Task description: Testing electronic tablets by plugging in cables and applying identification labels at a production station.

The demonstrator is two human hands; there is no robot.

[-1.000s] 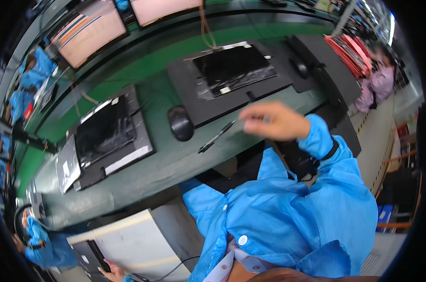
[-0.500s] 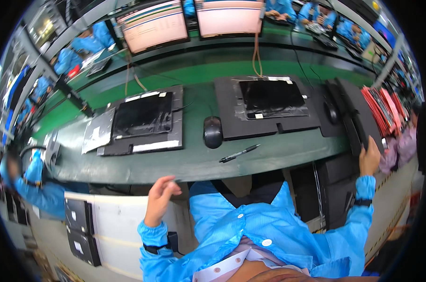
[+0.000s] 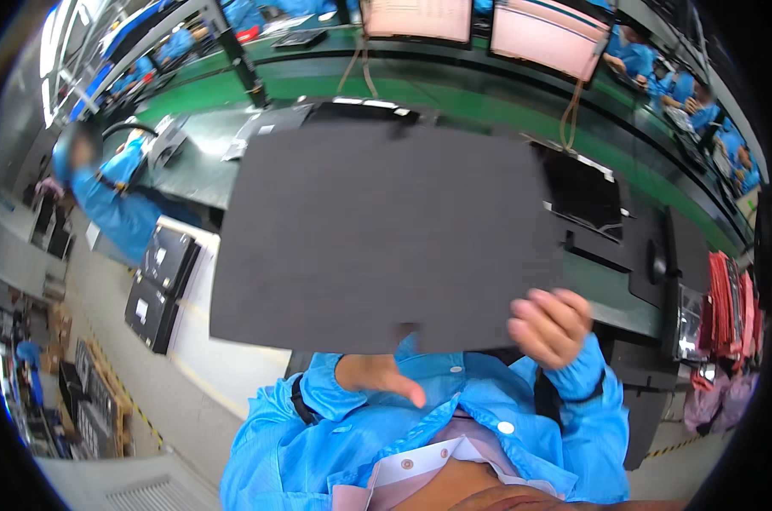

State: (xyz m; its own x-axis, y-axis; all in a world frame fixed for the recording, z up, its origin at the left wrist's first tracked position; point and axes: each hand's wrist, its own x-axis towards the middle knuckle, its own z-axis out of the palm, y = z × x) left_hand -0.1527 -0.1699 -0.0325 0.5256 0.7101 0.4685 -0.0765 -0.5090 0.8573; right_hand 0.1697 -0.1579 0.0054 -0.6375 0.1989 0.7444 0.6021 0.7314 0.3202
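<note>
The big dark board (image 3: 377,230) is up over the bench (image 3: 607,288), in front of the person. The right hand (image 3: 556,330) holds its near right corner with bent fingers, maybe to keep it steady. The left hand (image 3: 373,375) is by the near edge, maybe to prop it, but its fingers are hidden, so I cannot tell its grip. The board covers most of one black screen (image 3: 364,111)

Part of the left hand (image 3: 370,375) is hidden by the dark board (image 3: 386,234); monitors (image 3: 549,38) cut off above
</note>
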